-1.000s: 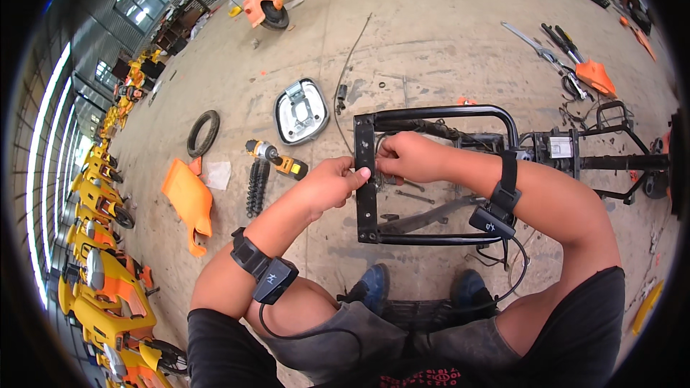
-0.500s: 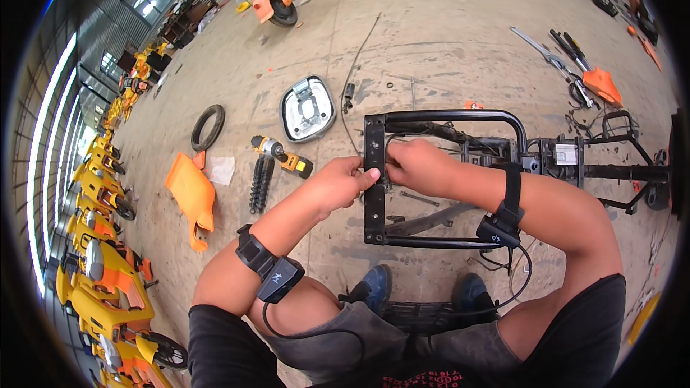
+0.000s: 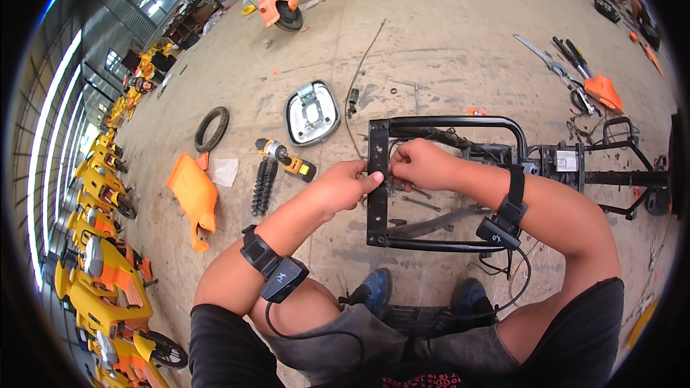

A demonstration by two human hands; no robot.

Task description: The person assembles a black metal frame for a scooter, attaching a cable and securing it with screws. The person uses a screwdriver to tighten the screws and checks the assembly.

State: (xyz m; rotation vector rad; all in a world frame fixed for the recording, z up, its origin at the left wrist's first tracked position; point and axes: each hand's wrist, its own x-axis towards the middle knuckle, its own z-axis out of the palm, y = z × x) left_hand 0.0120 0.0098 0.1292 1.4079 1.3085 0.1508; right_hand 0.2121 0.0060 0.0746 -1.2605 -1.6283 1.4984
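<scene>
From my end, the black metal frame (image 3: 460, 121) is the biggest thing, set out before the person over the floor (image 3: 431, 50), with its drilled crossbar (image 3: 377, 217) between the hands. Next I see the orange panel (image 3: 192, 190) lying to the left. The left hand (image 3: 345, 185) lays its thumb on the crossbar, fingers curled at the outer edge; the right hand (image 3: 424, 165) curls its fingers just inside. From this angle I can't tell whether either pinches anything. Smaller still, the yellow-and-black drill (image 3: 286, 159) lies beyond the left hand.
</scene>
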